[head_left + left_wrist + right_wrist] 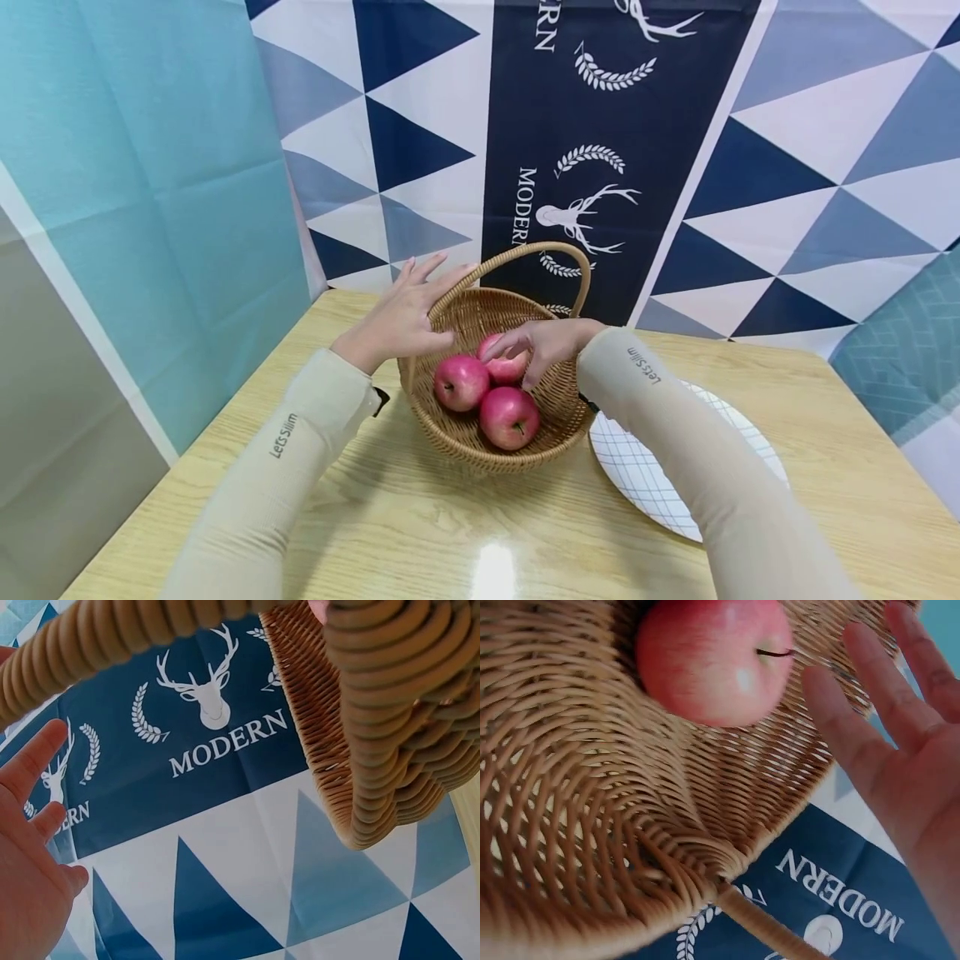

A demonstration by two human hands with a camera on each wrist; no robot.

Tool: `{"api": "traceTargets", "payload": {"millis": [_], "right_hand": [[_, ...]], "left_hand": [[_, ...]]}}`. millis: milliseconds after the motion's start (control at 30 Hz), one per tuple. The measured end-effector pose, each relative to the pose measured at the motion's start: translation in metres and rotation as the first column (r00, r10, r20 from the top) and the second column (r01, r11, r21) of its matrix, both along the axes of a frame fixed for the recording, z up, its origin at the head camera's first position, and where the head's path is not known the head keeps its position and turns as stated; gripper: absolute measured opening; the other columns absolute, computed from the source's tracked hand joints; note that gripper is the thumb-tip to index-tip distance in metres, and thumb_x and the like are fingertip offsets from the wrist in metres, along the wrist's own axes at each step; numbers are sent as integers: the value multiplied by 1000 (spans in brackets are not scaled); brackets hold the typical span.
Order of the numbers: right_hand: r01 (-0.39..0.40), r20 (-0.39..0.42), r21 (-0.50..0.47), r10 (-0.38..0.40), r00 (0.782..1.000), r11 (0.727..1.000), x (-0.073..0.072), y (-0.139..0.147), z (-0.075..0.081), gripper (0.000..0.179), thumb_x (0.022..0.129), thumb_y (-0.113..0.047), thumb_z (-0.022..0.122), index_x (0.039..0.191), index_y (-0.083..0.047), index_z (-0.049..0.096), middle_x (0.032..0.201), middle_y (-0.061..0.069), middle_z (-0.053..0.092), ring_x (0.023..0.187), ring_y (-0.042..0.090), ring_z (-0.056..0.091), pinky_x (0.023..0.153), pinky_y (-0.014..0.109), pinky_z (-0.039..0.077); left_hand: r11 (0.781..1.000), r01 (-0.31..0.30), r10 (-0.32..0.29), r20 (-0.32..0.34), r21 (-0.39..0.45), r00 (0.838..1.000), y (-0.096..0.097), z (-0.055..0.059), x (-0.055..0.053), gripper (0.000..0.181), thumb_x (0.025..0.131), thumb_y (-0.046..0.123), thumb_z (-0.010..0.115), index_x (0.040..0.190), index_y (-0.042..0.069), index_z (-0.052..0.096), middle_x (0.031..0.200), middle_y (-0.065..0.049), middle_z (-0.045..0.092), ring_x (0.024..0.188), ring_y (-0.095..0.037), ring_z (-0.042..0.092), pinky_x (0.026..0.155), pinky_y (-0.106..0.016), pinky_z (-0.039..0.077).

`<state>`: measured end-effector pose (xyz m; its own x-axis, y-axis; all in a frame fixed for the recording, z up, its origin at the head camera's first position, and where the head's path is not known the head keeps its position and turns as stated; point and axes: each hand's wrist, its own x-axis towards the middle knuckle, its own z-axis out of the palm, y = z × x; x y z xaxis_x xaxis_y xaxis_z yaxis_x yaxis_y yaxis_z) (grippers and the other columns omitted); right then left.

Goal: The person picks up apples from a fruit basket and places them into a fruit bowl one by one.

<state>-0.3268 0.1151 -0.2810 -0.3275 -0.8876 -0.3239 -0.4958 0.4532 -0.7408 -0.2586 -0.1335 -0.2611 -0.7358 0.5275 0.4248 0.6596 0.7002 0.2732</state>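
Observation:
A wicker basket [491, 458] with a tall arched handle [540, 247] stands on the table and holds three red apples. The left apple [460, 383] and front apple [509, 418] sit close together, while the back apple [508, 368] is partly covered. Over that back apple hovers my right hand [551, 343], its fingers extended; in the right wrist view they appear apart from an apple [716, 660] with a dark stem. My left hand [408, 315] is beside the basket's left side, next to the handle, fingers spread and holding nothing. The left wrist view shows its fingers straight.
A white plate [637, 471] with a checked line pattern lies right of the basket, partly under my right forearm. Behind the wooden table [420, 533] hangs a geometric cloth [427, 125] with deer prints. A turquoise cloth [172, 208] hangs at the left.

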Motion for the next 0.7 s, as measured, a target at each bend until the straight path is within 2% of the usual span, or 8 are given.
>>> {"api": "traceTargets", "payload": {"millis": [200, 333, 433, 500, 667, 700], "right_hand": [[20, 1, 120, -20, 1000, 993, 2, -8, -4, 68, 71, 3, 69, 136, -1, 49, 144, 20, 37, 128, 41, 42, 104, 47, 36], [-32, -35, 191, 40, 999, 981, 2, -15, -5, 71, 69, 2, 70, 136, -6, 52, 144, 14, 39, 128, 31, 41, 105, 41, 35], [-91, -41, 251, 104, 994, 964, 2, -20, -7, 72, 68, 1, 71, 137, -7, 52, 142, 11, 41, 128, 22, 35, 107, 36, 30], [-97, 14, 305, 97, 995, 948, 2, -22, -9, 73, 68, 2, 69, 138, -8, 51, 141, 10, 40, 118, 20, 42, 97, 34, 40], [-49, 141, 414, -11, 990, 909, -3, -25, -14, 75, 74, 5, 64, 144, -11, 44, 147, 8, 36, 118, 17, 42, 82, 38, 49], [-46, 158, 427, -25, 987, 903, -5, -25, -15, 74, 74, 6, 63, 144, -12, 44, 148, 7, 35, 124, 17, 37, 88, 40, 48]], "left_hand": [[1000, -4, 4, 4, 1, 1000, 0, -2, 0, 82, 73, 27, 61, 149, 14, 34, 150, -15, 35, 143, -31, 16, 114, -50, -1], [1000, -2, 2, 1, 3, 1000, -2, -2, 0, 83, 72, 31, 61, 148, 13, 35, 149, -15, 36, 143, -32, 17, 114, -50, -2], [1000, 2, -2, -4, -5, 1000, -1, -1, -1, 86, 71, 37, 63, 149, 13, 35, 149, -15, 36, 143, -31, 17, 114, -48, -2], [1000, 4, -4, -2, -14, 1000, 1, 0, -1, 87, 72, 41, 65, 149, 13, 34, 150, -15, 35, 143, -31, 16, 114, -48, -1], [1000, 12, -12, 3, -12, 1000, 0, -1, 2, 89, 73, 42, 68, 149, 13, 33, 150, -15, 35, 143, -31, 16, 114, -51, 0], [1000, 12, -12, 2, -8, 1000, 0, -1, 2, 89, 73, 42, 68, 149, 13, 34, 149, -15, 36, 143, -31, 17, 114, -51, 0]]}}
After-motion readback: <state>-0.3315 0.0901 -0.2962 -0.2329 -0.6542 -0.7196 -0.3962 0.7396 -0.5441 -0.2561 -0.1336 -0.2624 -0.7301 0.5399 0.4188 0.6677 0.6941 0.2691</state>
